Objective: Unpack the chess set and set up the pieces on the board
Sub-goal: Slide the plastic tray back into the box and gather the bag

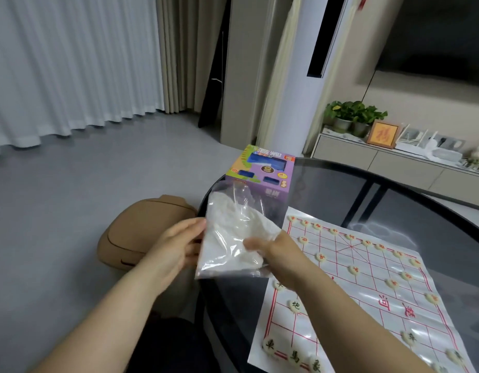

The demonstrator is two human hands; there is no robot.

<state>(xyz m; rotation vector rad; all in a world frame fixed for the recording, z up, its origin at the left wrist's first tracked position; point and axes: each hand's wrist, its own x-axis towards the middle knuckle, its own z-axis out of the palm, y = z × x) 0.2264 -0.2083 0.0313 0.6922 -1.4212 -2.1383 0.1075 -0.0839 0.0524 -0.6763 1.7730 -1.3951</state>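
Holding a clear plastic bag (233,238) over the near-left rim of the glass table (394,189), the left hand (173,246) is pinching the bag's left edge with curled fingers, and the right hand (276,251) is gripping its right side, fingers closed on the film. Whether anything is inside cannot be told; a piece left there is probably at risk of dropping to the floor (85,211) if the bag tips outward. The right forearm, crossing just above the board (338,259), is liable to be knocking pieces (295,306) off their points or dragging the thin sheet. Just right of the bag, the board is lying on the table: glossy white, ruled in red, rippling slightly, carrying round cream pieces at both ends. Beyond the bag, a purple box (260,170) is standing at the table's far-left rim.
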